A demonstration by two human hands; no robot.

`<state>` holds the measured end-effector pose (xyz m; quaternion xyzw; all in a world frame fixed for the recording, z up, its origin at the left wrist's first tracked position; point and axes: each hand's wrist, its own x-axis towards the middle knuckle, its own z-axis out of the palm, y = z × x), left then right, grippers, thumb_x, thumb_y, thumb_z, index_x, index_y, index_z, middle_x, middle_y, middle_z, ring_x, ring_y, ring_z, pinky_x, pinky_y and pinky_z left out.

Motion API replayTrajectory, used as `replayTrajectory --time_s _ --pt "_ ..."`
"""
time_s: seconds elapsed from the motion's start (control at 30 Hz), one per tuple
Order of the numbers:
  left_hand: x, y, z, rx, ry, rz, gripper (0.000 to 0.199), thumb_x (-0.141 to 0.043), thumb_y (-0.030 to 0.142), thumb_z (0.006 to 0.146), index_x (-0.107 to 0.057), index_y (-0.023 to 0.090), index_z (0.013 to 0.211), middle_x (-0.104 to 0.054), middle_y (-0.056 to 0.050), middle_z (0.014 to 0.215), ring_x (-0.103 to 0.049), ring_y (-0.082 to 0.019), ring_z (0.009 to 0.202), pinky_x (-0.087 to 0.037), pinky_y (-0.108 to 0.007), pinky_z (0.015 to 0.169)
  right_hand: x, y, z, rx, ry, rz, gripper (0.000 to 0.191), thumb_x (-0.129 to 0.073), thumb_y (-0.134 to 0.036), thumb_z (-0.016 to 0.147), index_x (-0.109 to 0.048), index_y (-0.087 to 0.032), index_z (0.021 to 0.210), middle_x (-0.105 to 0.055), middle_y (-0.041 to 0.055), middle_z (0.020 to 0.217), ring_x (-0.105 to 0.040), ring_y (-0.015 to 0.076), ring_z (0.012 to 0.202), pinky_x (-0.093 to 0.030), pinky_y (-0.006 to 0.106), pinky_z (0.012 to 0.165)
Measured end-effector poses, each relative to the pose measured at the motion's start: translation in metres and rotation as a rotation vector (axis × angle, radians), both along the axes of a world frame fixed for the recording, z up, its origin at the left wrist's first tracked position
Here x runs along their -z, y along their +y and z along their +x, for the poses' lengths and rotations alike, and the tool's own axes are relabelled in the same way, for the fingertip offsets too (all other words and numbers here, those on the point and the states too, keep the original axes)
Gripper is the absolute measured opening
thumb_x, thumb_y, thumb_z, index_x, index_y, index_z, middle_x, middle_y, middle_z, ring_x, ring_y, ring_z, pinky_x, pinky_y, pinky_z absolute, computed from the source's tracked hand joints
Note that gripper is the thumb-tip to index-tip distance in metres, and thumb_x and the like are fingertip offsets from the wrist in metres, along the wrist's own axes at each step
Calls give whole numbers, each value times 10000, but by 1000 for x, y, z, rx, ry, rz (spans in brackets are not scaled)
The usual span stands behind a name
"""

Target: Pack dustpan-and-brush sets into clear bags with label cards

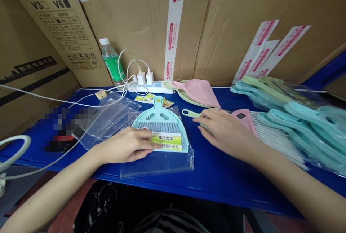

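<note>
A light-blue dustpan (157,109) with a grey-bristled brush (148,126) nested in it lies on a clear plastic bag (159,167). Across its lower part sits a yellow-green label card (167,138). My left hand (129,145) rests flat on the card and the dustpan's left side, fingers stretched out. Over the brushes to the right is my right hand (220,128), fingers loosely spread and touching near a green brush handle (189,113). Its palm covers part of that brush. A pink brush (244,117) with pale bristles shows beyond the wrist.
Pink and green dustpans (200,92) lie stacked behind. Bagged blue sets (302,124) pile up at right. More label cards (147,98), a power strip (159,88) with chargers and a bottle (112,63) stand by the cardboard (200,38). Cables and loose bags (110,117) lie left.
</note>
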<state>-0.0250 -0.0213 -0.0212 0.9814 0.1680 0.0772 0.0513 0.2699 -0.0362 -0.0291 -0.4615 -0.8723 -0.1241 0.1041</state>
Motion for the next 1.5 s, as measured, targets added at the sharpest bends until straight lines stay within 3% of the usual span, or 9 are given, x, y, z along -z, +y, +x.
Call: replayTrajectory --time_s 0.13,0.27,0.4,0.5,0.67,0.87,1.03,1.23,1.5 --pt "0 0 1 6 -16 4 322 -388 230 989 -658 229 1164 -636 -24 830 -573 -114 628 -451 -243 582 -8 -12 -15 -123 219 -187 322 -398 -262 949 -662 -171 1108 -664 104 960 -625 239 893 -485 377 766" --pt "2 0 4 15 -34 29 335 -360 224 997 -674 229 1115 -615 -17 806 -543 -104 603 -442 -236 569 -4 -19 -30 -41 388 -415 434 -416 -313 950 -503 -167 1349 -662 78 907 -626 227 821 -484 355 698" --pt "4 1 5 34 -32 76 341 -350 232 1001 -673 233 1113 -600 -16 797 -536 -108 607 -458 -239 582 3 -14 -34 25 502 -564 455 -407 -234 920 -472 -153 1363 -592 -12 678 -568 181 636 -436 302 603" --pt "5 1 5 34 -28 103 346 -342 237 1004 -668 238 1120 -595 -15 799 -536 -109 609 -463 -238 590 5 -11 -33 31 548 -595 442 -439 -207 876 -514 -168 1310 -557 -42 648 -530 154 588 -403 274 570" --pt "5 1 5 18 -13 103 330 -353 224 998 -635 233 1169 -607 -18 823 -557 -114 628 -478 -238 595 1 -15 -32 57 500 -520 420 -458 -128 806 -576 -175 1207 -564 -55 597 -513 134 535 -362 252 533" --pt "7 2 5 12 -12 117 334 -355 182 978 -592 195 1213 -648 -53 913 -645 -186 883 -541 -314 764 -8 -17 -27 134 304 -345 328 -461 -88 800 -653 -197 1042 -622 -17 626 -540 143 517 -338 259 500" --pt "6 2 4 3 -1 119 326 -358 190 979 -618 210 1174 -645 -41 876 -643 -169 815 -536 -300 730 -10 -17 -24 -82 240 -311 134 -497 -187 905 -627 -204 878 -680 42 879 -632 188 759 -438 295 650" --pt "6 3 3 17 16 152 316 -378 205 973 -621 219 1176 -648 -36 870 -651 -162 794 -526 -284 693 -8 -21 -27 -154 181 -337 121 -684 -210 820 -568 -195 789 -632 25 825 -609 195 762 -457 302 653" --pt "5 1 4 17 -18 220 291 -355 196 978 -633 176 1062 -683 -44 875 -650 -157 768 -519 -280 679 0 -18 -24 -225 71 -97 157 -499 -105 889 -561 -183 767 -615 46 791 -589 195 740 -447 316 645"
